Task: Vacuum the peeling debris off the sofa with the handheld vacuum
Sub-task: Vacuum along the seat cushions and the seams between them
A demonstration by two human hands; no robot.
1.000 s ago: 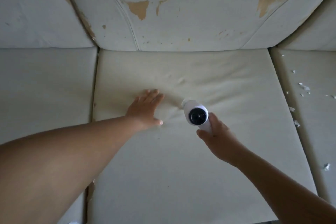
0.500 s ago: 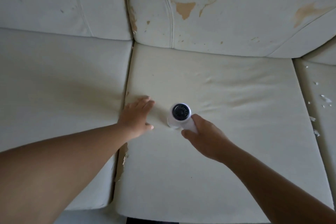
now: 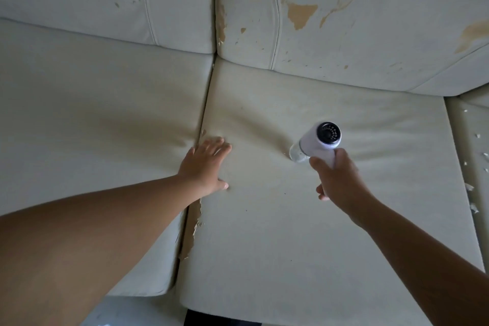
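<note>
Vacuum moved right, handle inside fingers of right hand.

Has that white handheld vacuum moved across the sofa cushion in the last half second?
Yes. The white handheld vacuum has slid right, away from the seam between the seat cushions and from the left hand lying beside it.

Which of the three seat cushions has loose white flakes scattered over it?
The rightmost seat cushion, at the picture's right edge: white flakes dot it. The middle cushion, under the vacuum, shows only a torn left edge; the left cushion shows none.
</note>
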